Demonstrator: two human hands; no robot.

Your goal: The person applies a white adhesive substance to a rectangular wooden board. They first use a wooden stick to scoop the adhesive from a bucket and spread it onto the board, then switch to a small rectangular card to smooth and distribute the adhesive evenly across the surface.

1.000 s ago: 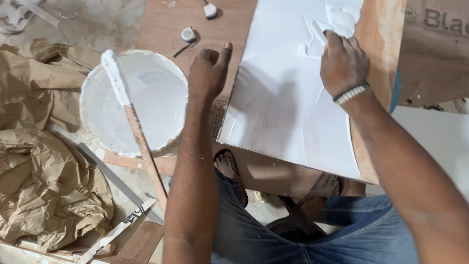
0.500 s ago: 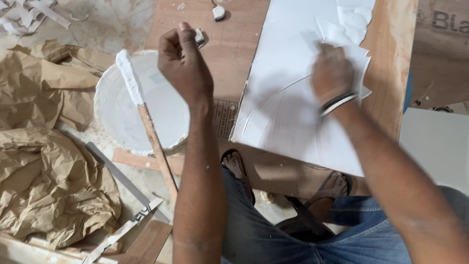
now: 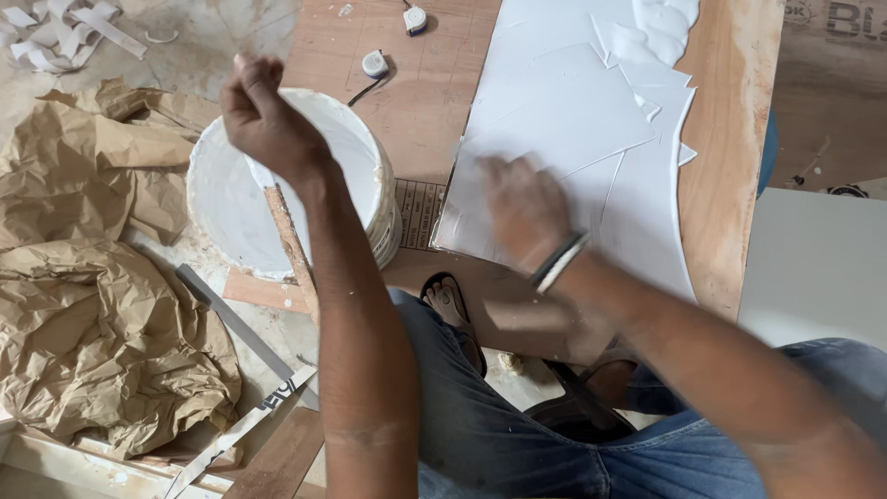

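**Now the hands part ways: one lifts over the bucket, one sweeps the sheet**

Now your left hand (image 3: 263, 115) has risen off the board and hangs curled, fingertips pressed together, above the white bucket (image 3: 370, 176) and its wooden stick (image 3: 291, 245). Your right hand (image 3: 522, 208) has slid down the white sheet (image 3: 573, 120); it is blurred, so you cannot tell its spread. That reads as spreading the white paste in strokes, with the sheet flat on the wooden board (image 3: 425, 102).

A workshop floor: white paint bucket (image 3: 286, 185), crumpled brown paper (image 3: 102, 305), plywood board (image 3: 416, 102), offcut strips (image 3: 65, 37) far left.
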